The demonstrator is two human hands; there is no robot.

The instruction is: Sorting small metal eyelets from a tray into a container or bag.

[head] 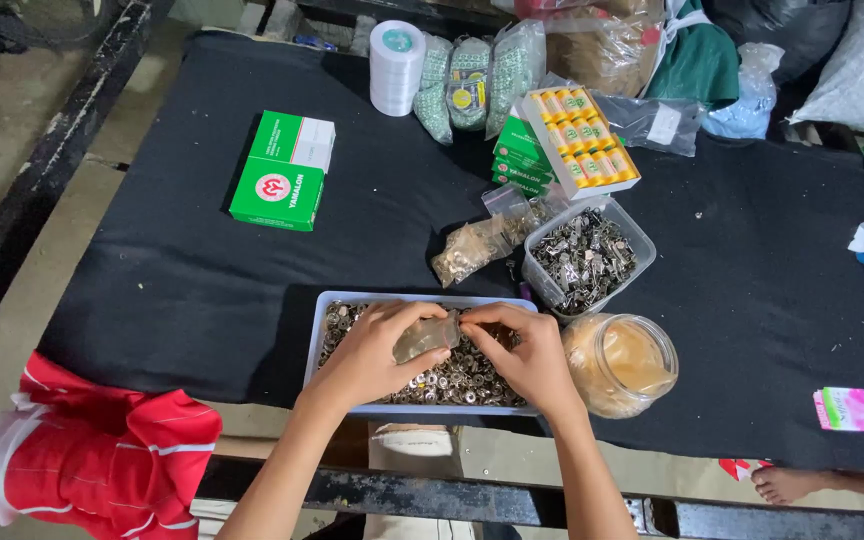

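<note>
Hands meet at lower centre of the frame, over a shallow grey tray (324, 330) filled with small metal rings. The left hand (367, 355) pinches one side of a small clear bag (425, 337) and the right hand (527, 355) pinches the other, fingers curled narrow on its mouth, so the bag hangs directly above the rings (anything that slips would drop back into the tray, which seems the reason for holding it there). Whether the bag already holds pieces cannot be told; it looks cloudy and partly collapsed.

Just right of the tray, at the table's near edge, stands an open clear jar (620, 362) with pale amber contents, close to the right hand. Above it, touching the tray's upper right corner, sits a clear tub (588, 258) of metal clips, and beside that lie small filled bags (472, 248). All three are within easy reach, probably for that reason.

Farther back, upper centre, are green boxes (282, 170), an open box of yellow spools (580, 135) and a white tape roll (396, 66), set well apart from the hands on the black cloth (152, 280). Red clothing (102, 450) shows at lower left, and a bare foot (782, 485) at lower right.
</note>
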